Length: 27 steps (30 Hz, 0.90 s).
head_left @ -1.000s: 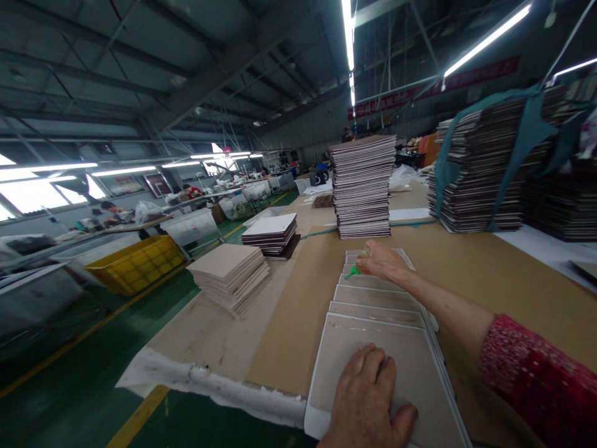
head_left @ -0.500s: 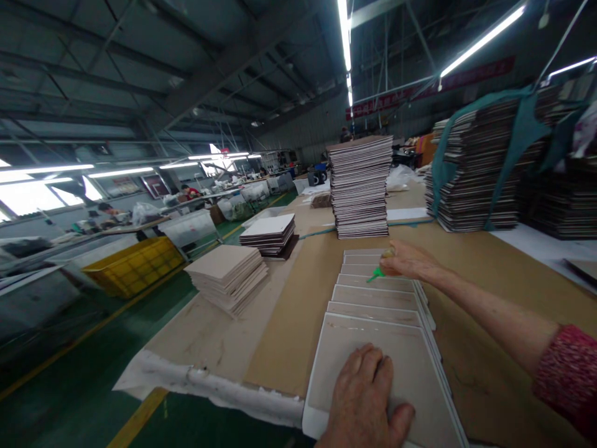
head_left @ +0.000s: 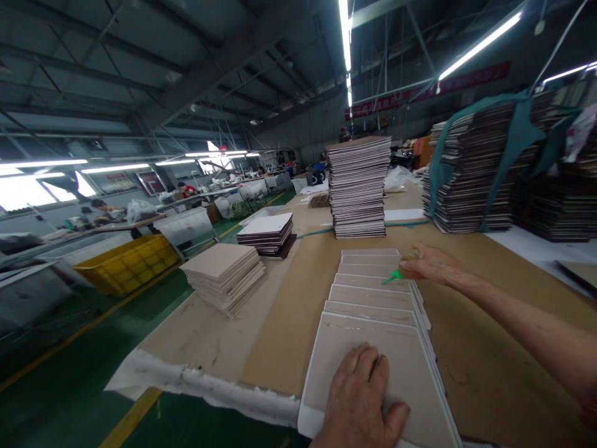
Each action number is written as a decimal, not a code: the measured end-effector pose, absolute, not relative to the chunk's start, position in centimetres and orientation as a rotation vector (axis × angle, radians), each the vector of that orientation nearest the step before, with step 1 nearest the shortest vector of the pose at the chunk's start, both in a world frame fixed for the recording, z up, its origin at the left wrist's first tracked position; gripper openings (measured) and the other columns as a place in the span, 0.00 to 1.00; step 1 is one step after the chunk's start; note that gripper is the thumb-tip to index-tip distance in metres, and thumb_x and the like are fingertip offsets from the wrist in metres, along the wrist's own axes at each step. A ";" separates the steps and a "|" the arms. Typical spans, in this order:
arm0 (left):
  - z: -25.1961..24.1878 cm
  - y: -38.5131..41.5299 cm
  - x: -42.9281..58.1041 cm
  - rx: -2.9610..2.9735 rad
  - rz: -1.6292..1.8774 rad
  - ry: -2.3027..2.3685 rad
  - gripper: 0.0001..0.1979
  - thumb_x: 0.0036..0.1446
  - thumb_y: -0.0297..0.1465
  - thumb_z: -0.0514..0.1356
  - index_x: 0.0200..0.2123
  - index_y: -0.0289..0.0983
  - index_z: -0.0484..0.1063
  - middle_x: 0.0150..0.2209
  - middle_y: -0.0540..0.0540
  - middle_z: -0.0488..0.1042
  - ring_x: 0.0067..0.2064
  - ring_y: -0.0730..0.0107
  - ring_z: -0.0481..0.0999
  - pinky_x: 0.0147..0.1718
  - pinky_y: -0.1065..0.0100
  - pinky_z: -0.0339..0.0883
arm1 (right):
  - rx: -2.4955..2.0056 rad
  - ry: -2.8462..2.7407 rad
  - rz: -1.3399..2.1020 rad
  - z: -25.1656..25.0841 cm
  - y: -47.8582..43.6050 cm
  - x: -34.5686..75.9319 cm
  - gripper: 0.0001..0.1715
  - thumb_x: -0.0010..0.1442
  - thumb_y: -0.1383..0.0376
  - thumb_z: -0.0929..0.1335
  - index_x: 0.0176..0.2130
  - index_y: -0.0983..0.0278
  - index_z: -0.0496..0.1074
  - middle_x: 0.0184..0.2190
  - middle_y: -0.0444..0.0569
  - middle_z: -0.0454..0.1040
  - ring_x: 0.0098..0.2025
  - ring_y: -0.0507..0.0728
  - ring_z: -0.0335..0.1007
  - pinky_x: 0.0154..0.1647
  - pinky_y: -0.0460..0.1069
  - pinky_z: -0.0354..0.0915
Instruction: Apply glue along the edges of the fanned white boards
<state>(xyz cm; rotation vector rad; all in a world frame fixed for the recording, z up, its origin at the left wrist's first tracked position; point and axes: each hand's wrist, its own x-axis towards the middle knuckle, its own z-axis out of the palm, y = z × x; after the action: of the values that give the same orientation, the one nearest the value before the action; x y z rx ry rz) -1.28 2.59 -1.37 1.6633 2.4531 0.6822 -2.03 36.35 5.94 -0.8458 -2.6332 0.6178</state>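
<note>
- I see my left hand (head_left: 361,398) lying flat, fingers spread, palm down on the nearest board (head_left: 373,373), at the near edge of the surface (head_left: 489,323).
- That board heads a row of overlapping boards (head_left: 370,292), grey-beige with white rims, running from the near edge toward the far side.
- My right hand (head_left: 431,264) reaches out over the right side of the row, closed around a small tool with a green tip (head_left: 393,277); the tip sits at the right edge of one of the farther boards. Whether it touches the board I cannot tell.
- Just beyond the far end of the row stands a tall stack of boards (head_left: 358,186).
- Toward the left edge: a low beige stack (head_left: 221,270) and, farther back, a darker stack with a white top (head_left: 267,233).
- At the far right, a large strapped stack (head_left: 471,168) bound with teal bands.
- On the floor to the left, a yellow crate (head_left: 128,261).
</note>
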 end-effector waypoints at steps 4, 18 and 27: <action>-2.1 2.8 -1.4 1.639 0.647 2.463 0.33 0.57 0.45 0.63 0.61 0.33 0.65 0.63 0.38 0.62 0.65 0.47 0.57 0.66 0.52 0.52 | -0.806 -2.646 0.745 5.4 33.8 -3.8 0.15 0.66 0.57 0.70 0.45 0.66 0.71 0.40 0.48 0.72 0.39 0.57 0.71 0.43 0.55 0.70; -4.8 2.9 -2.2 1.583 0.818 2.467 0.37 0.50 0.44 0.68 0.62 0.42 0.65 0.64 0.45 0.63 0.66 0.47 0.56 0.66 0.50 0.52 | -0.914 -2.515 0.794 5.5 31.8 -10.0 0.19 0.67 0.53 0.69 0.46 0.66 0.71 0.39 0.49 0.72 0.38 0.57 0.71 0.41 0.55 0.70; -7.5 3.4 -3.1 1.741 0.831 2.584 0.34 0.51 0.49 0.65 0.59 0.43 0.68 0.59 0.44 0.68 0.62 0.45 0.64 0.61 0.49 0.63 | -0.885 -2.590 0.691 5.7 30.9 -11.7 0.18 0.67 0.55 0.69 0.49 0.66 0.70 0.44 0.51 0.72 0.42 0.59 0.71 0.44 0.57 0.71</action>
<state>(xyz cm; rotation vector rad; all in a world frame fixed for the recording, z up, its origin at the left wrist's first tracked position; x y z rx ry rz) -3.10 3.37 -7.46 1.7413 2.5844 0.8310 -11.69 30.93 5.67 -0.8850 -2.5902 0.6906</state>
